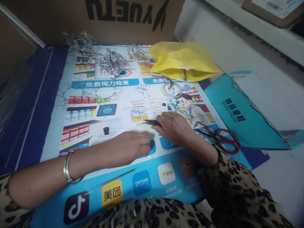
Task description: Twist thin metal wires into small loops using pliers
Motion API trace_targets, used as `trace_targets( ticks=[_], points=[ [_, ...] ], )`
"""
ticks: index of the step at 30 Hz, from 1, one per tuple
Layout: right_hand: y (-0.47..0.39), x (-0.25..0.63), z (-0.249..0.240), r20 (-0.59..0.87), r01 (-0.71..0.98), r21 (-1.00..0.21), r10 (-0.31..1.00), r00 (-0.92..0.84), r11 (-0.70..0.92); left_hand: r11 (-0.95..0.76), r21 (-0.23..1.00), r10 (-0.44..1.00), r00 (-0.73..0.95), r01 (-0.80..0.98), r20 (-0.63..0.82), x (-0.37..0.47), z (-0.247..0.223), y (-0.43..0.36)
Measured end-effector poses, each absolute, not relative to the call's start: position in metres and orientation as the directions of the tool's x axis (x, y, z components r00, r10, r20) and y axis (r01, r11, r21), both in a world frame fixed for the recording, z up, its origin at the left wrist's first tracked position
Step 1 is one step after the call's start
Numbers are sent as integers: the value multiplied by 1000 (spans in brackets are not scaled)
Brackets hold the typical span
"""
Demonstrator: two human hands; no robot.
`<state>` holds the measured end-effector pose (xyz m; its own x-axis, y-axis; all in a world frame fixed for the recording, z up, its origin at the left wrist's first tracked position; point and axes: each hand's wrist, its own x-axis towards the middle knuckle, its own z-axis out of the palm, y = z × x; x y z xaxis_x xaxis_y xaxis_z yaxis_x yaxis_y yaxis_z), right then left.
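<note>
My right hand (174,128) is closed around a dark pointed metal tool (152,122). Its slim tip points left; the rest lies hidden in my palm, so its kind is unclear. To the left and slightly nearer me, my left hand (133,147) rests low over the printed sheet (118,125) with curled fingers. A tiny pale bit shows under its fingertips, too small to name. Just beyond my hands lies a loose coil of thin wire (139,113). Red-handled scissors (226,141) lie beside my right forearm, their blades partly hidden by it.
Tangled silvery wire (112,61) and another clump (80,41) lie at the back. A yellow bag (182,58) sits back right, near a roll of tape (173,90). A teal box piece (247,110) borders the right side; a cardboard box (133,30) stands behind.
</note>
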<state>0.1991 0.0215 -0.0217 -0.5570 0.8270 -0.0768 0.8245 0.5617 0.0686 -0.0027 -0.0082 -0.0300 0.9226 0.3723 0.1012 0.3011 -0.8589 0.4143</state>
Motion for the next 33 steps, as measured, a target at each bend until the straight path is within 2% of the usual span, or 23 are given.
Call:
trace_targets(
  ticks=[3, 5, 7, 9, 12, 14, 18, 23, 27, 33],
  points=[
    [22, 200, -22, -80, 827, 46, 827, -556, 560, -698, 661, 425, 902, 275, 74, -5, -21, -7],
    [22, 201, -21, -75, 835, 14, 833, -547, 550, -476, 834, 504, 864, 279, -2, -7, -15, -5],
    [22, 202, -19, -63, 851, -63, 849, -524, 521, -240, 919, 585, 802, 312, -119, -8, -12, -3],
    [21, 204, -14, -75, 854, -235, 867, -493, 465, -60, 944, 655, 727, 323, -207, -9, -12, -1],
    [19, 205, -4, -207, 702, -669, 847, -490, 244, 49, 953, 762, 605, 300, -230, -9, -17, 2],
    [16, 203, -1, -309, 507, -862, 798, -518, -5, 41, 951, 828, 522, 308, -205, -9, -19, 3],
    [9, 193, -9, -358, 228, -933, 745, -562, -277, -82, 922, 918, 389, 378, -78, -9, -20, 3],
    [1, 177, -27, -380, -22, -856, 658, -650, -516, -342, 784, 925, 334, 518, 182, -10, -27, 0],
    [-5, 171, -30, -382, -141, -755, 604, -700, -641, -569, 649, 821, 400, 505, 408, -12, -32, -1],
    [-9, 173, -30, -334, -199, -724, 589, -736, -660, -736, 485, 676, 543, 473, 498, -18, -33, 0]
  ],
)
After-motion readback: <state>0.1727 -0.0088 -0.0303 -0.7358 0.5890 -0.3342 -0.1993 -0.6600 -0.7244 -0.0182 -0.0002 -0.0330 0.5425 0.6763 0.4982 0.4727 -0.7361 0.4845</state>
